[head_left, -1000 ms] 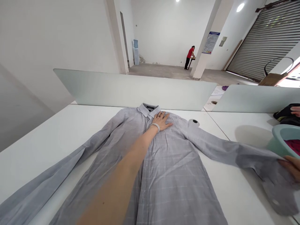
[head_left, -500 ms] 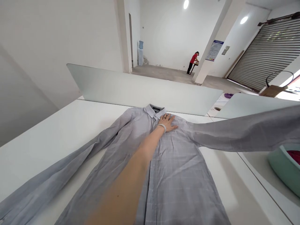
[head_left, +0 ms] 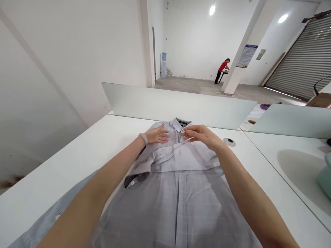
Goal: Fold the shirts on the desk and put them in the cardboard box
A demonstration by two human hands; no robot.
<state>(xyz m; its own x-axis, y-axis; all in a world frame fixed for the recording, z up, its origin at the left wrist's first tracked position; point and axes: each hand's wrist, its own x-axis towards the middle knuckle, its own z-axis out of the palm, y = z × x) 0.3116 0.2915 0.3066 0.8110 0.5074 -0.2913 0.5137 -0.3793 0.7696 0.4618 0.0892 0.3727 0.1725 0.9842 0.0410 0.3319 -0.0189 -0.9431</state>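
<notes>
A grey checked long-sleeved shirt (head_left: 181, 199) lies flat on the white table (head_left: 85, 162), collar (head_left: 181, 123) at the far end. Its right sleeve (head_left: 170, 156) is folded across the chest, the cuff (head_left: 137, 174) ending at the left. My left hand (head_left: 156, 135), with a pale bracelet at the wrist, rests flat and open on the shirt's left shoulder. My right hand (head_left: 199, 134) is on the cloth just right of the collar, fingers curled together and pinching the fabric.
Frosted glass dividers (head_left: 176, 103) stand along the table's far edge. A round cable hole (head_left: 229, 141) sits right of the shirt. A pale green basin (head_left: 326, 174) shows at the right edge. Far off, a person in a red top (head_left: 221, 70) bends at a table.
My right hand has carried the right sleeve up and over and laid it across the chest. My left hand has slid from the chest's middle to the left shoulder. The view has shifted right.
</notes>
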